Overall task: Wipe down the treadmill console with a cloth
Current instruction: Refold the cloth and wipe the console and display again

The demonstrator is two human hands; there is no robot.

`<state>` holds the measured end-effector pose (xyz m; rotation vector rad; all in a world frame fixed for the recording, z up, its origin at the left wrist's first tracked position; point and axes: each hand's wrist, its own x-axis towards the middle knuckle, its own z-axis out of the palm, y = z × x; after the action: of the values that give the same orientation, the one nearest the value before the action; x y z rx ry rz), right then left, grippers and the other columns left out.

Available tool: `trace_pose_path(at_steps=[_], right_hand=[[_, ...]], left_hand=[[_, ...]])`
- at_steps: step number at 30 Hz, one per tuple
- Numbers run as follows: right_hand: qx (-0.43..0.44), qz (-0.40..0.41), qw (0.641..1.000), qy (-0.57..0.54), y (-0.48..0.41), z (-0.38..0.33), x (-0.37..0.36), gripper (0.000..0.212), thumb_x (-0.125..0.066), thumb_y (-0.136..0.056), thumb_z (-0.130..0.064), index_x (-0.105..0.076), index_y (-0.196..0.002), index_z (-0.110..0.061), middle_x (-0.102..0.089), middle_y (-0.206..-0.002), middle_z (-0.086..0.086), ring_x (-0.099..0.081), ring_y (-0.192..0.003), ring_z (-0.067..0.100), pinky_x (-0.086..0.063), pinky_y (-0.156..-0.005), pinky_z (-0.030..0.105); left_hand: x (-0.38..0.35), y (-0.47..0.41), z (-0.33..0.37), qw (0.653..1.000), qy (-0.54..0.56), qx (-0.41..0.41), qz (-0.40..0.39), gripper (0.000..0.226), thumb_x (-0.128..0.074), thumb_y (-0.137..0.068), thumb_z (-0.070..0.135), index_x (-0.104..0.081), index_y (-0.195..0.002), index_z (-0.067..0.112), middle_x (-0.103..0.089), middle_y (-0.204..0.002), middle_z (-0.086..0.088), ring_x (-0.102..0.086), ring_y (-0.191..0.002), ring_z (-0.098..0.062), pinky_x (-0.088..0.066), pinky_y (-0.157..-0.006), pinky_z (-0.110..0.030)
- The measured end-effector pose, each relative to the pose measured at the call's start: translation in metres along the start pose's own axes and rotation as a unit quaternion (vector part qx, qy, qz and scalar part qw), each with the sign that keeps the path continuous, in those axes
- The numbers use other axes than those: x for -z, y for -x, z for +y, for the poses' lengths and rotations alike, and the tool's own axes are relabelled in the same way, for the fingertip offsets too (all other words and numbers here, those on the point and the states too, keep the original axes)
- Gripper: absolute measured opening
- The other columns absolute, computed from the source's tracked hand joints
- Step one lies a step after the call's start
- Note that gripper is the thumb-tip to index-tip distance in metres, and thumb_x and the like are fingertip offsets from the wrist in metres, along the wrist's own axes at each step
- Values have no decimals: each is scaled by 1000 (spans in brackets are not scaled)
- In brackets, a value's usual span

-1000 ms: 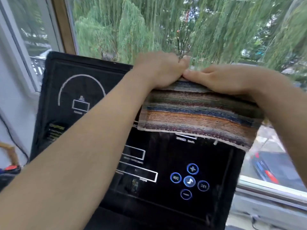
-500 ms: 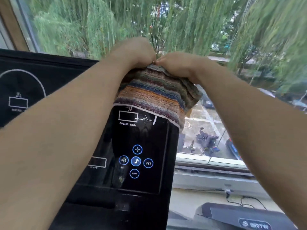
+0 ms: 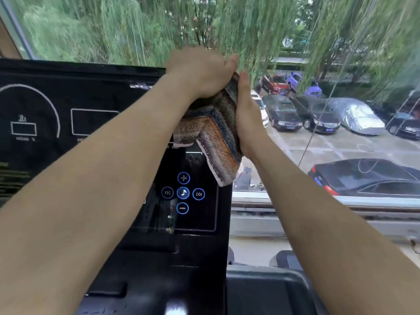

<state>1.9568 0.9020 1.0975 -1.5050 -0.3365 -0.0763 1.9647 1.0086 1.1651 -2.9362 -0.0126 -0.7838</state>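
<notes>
You are holding the striped cloth [image 3: 218, 130] at the console's [image 3: 91, 92] upper right corner, draped over the top edge and hanging down past the right side. Your left hand [image 3: 200, 71] is curled closed over the cloth on top; your right hand [image 3: 246, 119] is pressing flat, fingers straight, against the fold wrapping the side. The cloth looks soft, light and limp, so it is bunching and its loose corner is dangling. Judging by that, keep gripping the thick folded part, not the hem. The glossy panel with lit buttons [image 3: 183, 193] probably wants gentle pressure.
</notes>
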Motion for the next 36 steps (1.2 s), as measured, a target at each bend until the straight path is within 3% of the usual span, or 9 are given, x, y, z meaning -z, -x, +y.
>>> trace_pose_path(at_steps=[7, 9, 12, 17, 21, 26, 29, 33, 36], right_hand=[[-137, 24, 990, -29, 49, 50, 7, 48, -30, -102, -52, -61, -76, -27, -64, -68, -17, -61, -70, -1, -48, -74, 23], [-206, 22, 977, -45, 82, 93, 12, 43, -31, -105, -34, -60, -83, -12, -67, -76, -5, -63, -80, 12, -49, -80, 30], [-312, 22, 950, -1, 141, 150, 15, 31, -32, -105, -19, -61, -107, -8, -65, -106, 14, -59, -102, 30, -48, -86, 36], [-387, 32, 921, -22, 160, 160, 17, 33, -32, -107, -16, -53, -82, -15, -53, -76, 5, -49, -69, 15, -46, -49, 18], [-327, 5, 945, 22, 150, 147, 17, 21, -38, -104, -6, -53, -90, -11, -52, -73, -3, -51, -69, 10, -43, -48, 10], [-205, 36, 975, 74, 79, 90, 4, 40, -36, -102, 1, -38, -66, -19, -36, -66, -1, -43, -78, 14, -39, -54, 8], [-64, 84, 985, 136, 41, 59, -8, 35, -36, -102, -4, -43, -69, -15, -41, -70, -3, -44, -78, 8, -38, -59, 11], [114, 152, 963, 193, 14, 22, -20, 25, -43, -94, -26, -56, -111, -12, -60, -92, -5, -55, -79, 8, -39, -65, 30], [179, 156, 918, 318, -11, -3, -27, 38, -36, -99, -29, -45, -131, -8, -53, -124, 9, -54, -100, 24, -35, -72, 32]], left_hand=[[-4, 14, 72, 977, -151, -147, -44, 29, -44, -91, 38, -64, -105, 21, -47, -68, 2, -48, -68, -18, -34, -70, -29], [-35, 50, 98, 945, -196, -228, -130, 26, -42, -94, 24, -60, -112, 21, -56, -80, 7, -45, -68, -14, -31, -67, -28], [-94, 119, 123, 884, -223, -295, -286, 30, -41, -97, 18, -57, -123, 21, -55, -130, 1, -52, -112, -21, -35, -81, -31], [-108, 160, 127, 865, -234, -339, -288, 31, -37, -98, 14, -63, -113, 22, -62, -119, 2, -55, -106, -22, -37, -85, -34], [-87, 148, 115, 887, -214, -324, -251, 28, -34, -98, 14, -60, -95, 23, -61, -110, 1, -46, -85, -21, -33, -78, -33], [-42, 98, 77, 961, -97, -243, -93, 30, -41, -89, 8, -68, -77, 13, -61, -71, 2, -55, -74, -21, -19, -106, -24], [-20, 67, 56, 955, -157, -248, 30, 43, -37, -95, 20, -57, -57, 16, -48, -53, 7, -50, -64, -19, -15, -116, -52], [7, 31, 26, 973, -62, -199, 96, 57, -17, -101, 37, -44, -56, 18, -43, -57, 4, -45, -67, -18, -10, -117, -49], [10, 15, -8, 991, 4, -104, 81, 59, -16, -102, 39, -57, -69, 13, -60, -72, -4, -55, -73, -23, -37, -98, -40]])
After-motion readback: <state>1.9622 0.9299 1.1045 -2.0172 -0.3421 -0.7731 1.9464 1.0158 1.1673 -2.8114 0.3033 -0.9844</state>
